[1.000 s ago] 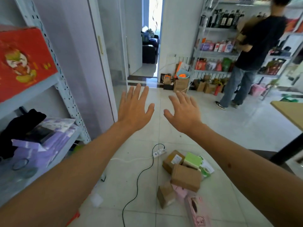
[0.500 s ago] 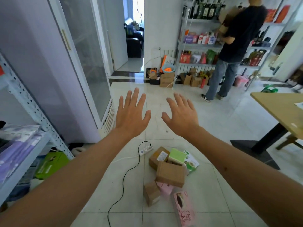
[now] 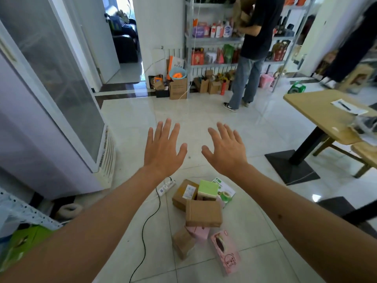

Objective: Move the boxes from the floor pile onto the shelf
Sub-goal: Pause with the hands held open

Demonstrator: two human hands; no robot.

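Left hand (image 3: 163, 149) and right hand (image 3: 225, 151), fingers spread and holding nothing, hover above the floor pile of boxes (image 3: 202, 219). Lifting the brown carton (image 3: 203, 213) lying atop the pile may topple neighbours; the black cable (image 3: 142, 231) beside it is a likely snag.

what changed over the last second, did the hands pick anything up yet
Nothing was picked up. The view swung right and down: the left-hand shelf with the red box has left the frame, and the wooden table has come in on the right. The left hand and right hand stay open, spread and empty above the floor. The pile of boxes lies untouched beside the power strip.
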